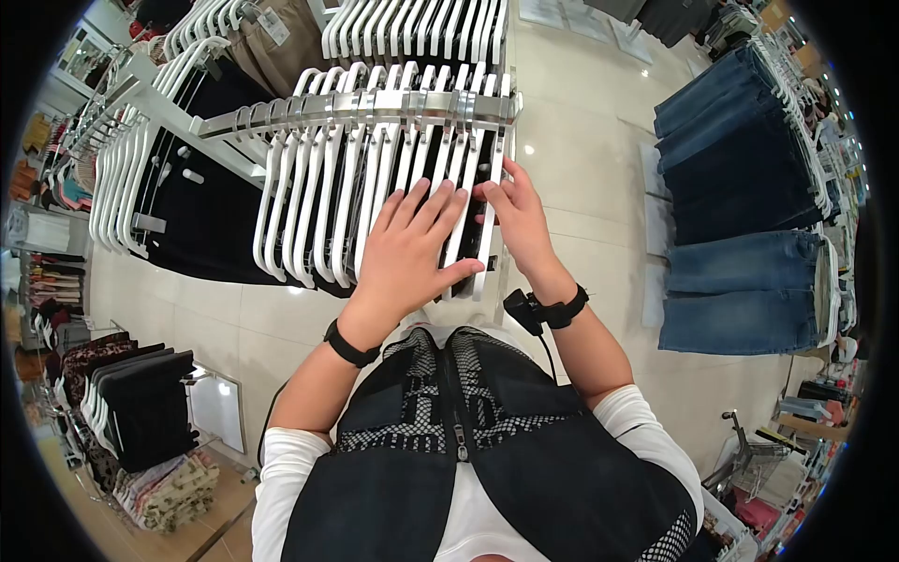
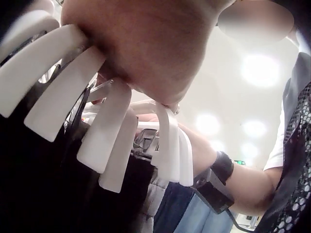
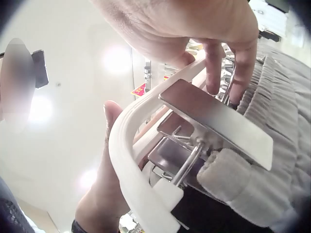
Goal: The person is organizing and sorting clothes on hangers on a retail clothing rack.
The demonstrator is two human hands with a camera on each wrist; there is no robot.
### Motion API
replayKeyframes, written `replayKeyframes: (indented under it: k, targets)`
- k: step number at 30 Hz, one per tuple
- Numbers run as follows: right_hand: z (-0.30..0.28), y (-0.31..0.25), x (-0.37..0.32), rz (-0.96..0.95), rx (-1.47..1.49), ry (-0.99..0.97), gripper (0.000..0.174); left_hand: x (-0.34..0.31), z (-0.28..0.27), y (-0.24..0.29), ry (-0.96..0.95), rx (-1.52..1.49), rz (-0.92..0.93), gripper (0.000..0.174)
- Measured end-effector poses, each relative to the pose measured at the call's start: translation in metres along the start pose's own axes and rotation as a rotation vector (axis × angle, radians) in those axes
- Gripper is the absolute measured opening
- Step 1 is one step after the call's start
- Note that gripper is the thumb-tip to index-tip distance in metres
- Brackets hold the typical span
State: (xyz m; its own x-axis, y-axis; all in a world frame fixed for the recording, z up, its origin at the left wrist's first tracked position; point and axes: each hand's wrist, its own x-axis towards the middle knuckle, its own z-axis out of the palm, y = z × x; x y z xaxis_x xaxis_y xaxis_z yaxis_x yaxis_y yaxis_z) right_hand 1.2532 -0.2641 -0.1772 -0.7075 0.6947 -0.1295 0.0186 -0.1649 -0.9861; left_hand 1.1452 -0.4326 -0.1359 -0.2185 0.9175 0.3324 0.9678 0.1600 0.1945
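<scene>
My left hand (image 1: pixel 403 248) lies across a row of white hangers (image 1: pixel 314 201), fingers spread and mostly straight, thumb stretched toward the outer end. From below, the left wrist view shows that palm (image 2: pixel 141 48) over the curved hanger ends (image 2: pixel 104 133). At the row's outer end my right hand (image 1: pixel 523 223) grips the last white hanger (image 1: pixel 486 253), thumb and fingers on either side of it. In the right wrist view my right fingers (image 3: pixel 212 68) reach down beside a grey ribbed garment (image 3: pixel 279 126). A metal clip (image 3: pixel 218 126) hangs from the nearest white hanger (image 3: pixel 127 150).
A chrome rail (image 1: pixel 356 106) carries the hangers. Black trousers (image 1: pixel 201 220) hang on the left. Across the tiled aisle, jeans (image 1: pixel 740 290) hang on the right. Lower left stands a rack of dark garments (image 1: pixel 150 412) above folded clothes (image 1: pixel 169 492).
</scene>
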Motion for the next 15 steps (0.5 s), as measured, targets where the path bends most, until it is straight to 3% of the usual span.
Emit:
replayKeyframes:
  k: [4,7,8,11,15]
  targets:
    - [0.0039,0.0015,-0.0016,-0.033,0.029,-0.015,0.076,0.0046,-0.0016,0.0056,0.021,-0.002,-0.002,0.085]
    - [0.0053,-0.0019,0.0021,0.07,0.188,-0.045,0.079,0.0041,0.001,0.0037,0.01,-0.011,0.002,0.08]
    - [0.0074,-0.0017,0.0019,0.086,0.185,-0.004,0.066,0.0041,0.0012,0.0035,-0.007,-0.015,-0.003,0.078]
    - [0.0064,-0.0066,0.0004,0.073,0.269,-0.074,0.048,0.0055,0.0046,0.0011,-0.015,-0.015,0.01,0.079]
    - [0.0026,-0.0046,0.0018,0.053,0.318,-0.122,0.035,0.0053,0.0056,0.003,-0.026,-0.038,0.011,0.079]
